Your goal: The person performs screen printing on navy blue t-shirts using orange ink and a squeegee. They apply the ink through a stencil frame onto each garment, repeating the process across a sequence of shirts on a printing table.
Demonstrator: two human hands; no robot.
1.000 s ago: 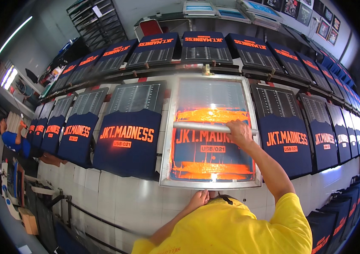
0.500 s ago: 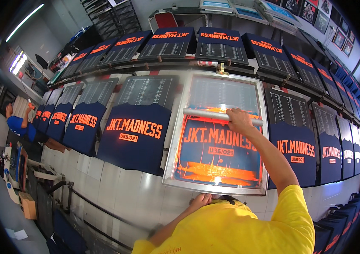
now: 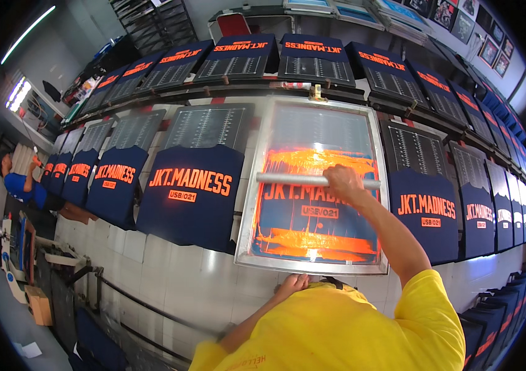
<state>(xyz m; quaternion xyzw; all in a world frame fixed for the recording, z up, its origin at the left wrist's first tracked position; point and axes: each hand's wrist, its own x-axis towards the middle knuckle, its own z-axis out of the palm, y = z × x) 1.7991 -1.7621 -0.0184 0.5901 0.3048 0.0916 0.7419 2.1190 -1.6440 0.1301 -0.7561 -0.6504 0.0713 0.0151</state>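
Note:
My right hand (image 3: 344, 183) is closed around the silver bar handle of a squeegee (image 3: 294, 179), which lies across the screen printing frame (image 3: 246, 230). Bright orange ink (image 3: 312, 159) coats the mesh beyond the bar. Another ink band (image 3: 315, 245) lies along the frame's near end. Through the mesh shows a dark navy shirt (image 3: 278, 224) with block lettering. Just short of the frame's near edge, my left hand (image 3: 294, 284) sits beside my yellow shirt (image 3: 337, 324). Its fingers are curled together; what they hold, if anything, is hidden.
Printed navy shirts on platens stand to the left (image 3: 190, 198) and right (image 3: 425, 204); a second row (image 3: 236, 55) runs behind. A metal clamp (image 3: 317, 93) sits at the frame's far edge. At far left another person (image 3: 25, 184) works. A black rail (image 3: 145, 303) crosses lower left.
My right hand has drawn the squeegee nearer along the mesh, so it now covers part of the lettering. More orange ink shows behind it. My left hand stays near the frame's edge.

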